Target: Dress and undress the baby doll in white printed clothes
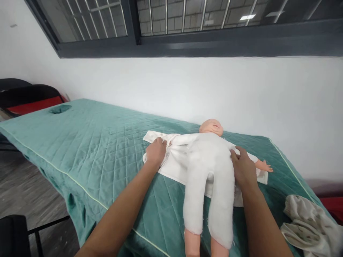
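Pinching a bunched fold of the white shirt [175, 164], our left hand [156, 151] is nearly closed. Our right hand [244, 167] is half curled beside the doll [210, 160], over the shirt's right part; we cannot tell whether it grips anything. The doll lies on its back on the spread shirt, its body plump, white and fuzzy, its head smooth. Beneath is a green quilted bed [107, 150]; near right, a beige cloth [308, 223] lies crumpled.

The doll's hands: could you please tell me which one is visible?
The doll's hand right of the person's right hand: it emerges from white fabric; the other isn't visible.
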The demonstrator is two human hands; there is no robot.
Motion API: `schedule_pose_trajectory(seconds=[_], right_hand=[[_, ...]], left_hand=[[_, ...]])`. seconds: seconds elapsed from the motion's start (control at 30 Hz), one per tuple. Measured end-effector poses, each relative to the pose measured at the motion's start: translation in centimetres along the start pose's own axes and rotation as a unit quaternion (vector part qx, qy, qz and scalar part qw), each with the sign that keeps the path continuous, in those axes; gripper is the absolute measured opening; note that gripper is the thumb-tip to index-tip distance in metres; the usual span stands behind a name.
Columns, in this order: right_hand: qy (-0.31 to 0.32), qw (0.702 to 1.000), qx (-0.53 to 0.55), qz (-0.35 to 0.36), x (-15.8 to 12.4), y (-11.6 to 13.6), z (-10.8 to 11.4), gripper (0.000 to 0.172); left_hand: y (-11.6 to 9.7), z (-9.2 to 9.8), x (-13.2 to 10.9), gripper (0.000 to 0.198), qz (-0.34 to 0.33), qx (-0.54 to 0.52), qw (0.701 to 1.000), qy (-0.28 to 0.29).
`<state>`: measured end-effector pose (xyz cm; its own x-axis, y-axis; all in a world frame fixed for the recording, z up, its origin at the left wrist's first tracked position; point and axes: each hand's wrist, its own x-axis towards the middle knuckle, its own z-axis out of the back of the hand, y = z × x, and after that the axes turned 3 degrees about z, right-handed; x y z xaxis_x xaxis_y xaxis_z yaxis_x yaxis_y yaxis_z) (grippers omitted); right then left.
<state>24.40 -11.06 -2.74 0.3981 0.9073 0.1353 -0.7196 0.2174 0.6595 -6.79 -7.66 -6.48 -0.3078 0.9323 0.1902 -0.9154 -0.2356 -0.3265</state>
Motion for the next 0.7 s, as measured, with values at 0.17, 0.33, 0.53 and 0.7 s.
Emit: schedule_pose_trajectory(seconds=[0.17, 0.33, 0.53, 0.7], right_hand=[[0.017, 0.985, 0.173, -0.012, -0.3, -0.2, -1.0, 0.069], [0.041, 0.968, 0.246, -0.002, -0.9, 0.1, -2.1, 0.079], [0.106, 0.953, 0.282, 0.042, -1.7, 1.0, -2.2, 0.092], [0.127, 0.941, 0.302, 0.080, -2.7, 2.0, -3.5, 0.093]], left_hand=[[-1.2, 0.2, -0.7, 0.030, -0.130, -0.058, 0.989, -0.048], [-3.4, 0.8, -0.9, 0.023, -0.211, -0.179, 0.960, -0.046], [-6.3, 2.1, 0.1, 0.025, -0.178, -0.242, 0.954, 0.006], [-8.3, 4.1, 0.6, 0.026, -0.181, -0.276, 0.944, 0.018]])
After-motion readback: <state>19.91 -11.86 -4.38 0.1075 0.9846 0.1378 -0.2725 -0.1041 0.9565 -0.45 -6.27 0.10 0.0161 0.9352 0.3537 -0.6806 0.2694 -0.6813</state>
